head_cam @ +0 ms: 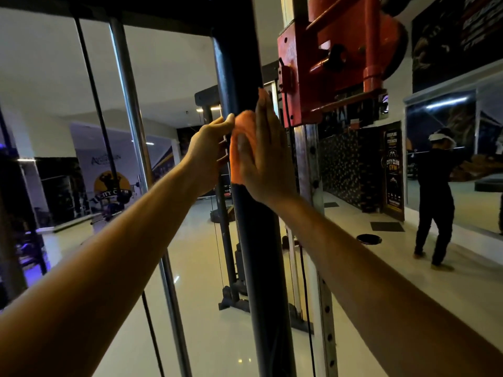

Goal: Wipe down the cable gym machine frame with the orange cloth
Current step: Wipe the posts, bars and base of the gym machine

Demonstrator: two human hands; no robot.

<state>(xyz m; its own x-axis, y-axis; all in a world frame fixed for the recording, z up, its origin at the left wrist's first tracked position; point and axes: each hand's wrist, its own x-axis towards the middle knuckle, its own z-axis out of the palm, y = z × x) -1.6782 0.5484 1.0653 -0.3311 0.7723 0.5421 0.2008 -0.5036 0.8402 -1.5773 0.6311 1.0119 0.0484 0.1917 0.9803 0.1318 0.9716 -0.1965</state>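
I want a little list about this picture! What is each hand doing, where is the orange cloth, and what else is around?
place: a gym with a shiny pale floor
cloth: the orange cloth lies against the dark post of the machine
right hand: the right hand presses the cloth flat on the post, fingers straight and pointing up
left hand: the left hand pinches the cloth's left edge
above: a red metal block sits on the holed rail
also: a person in dark clothes stands at the right

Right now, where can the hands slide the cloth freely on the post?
Free: bare black post below the orange cloth, and above it. Crowded: right, by the red carriage; left hand and right hand flank the cloth.
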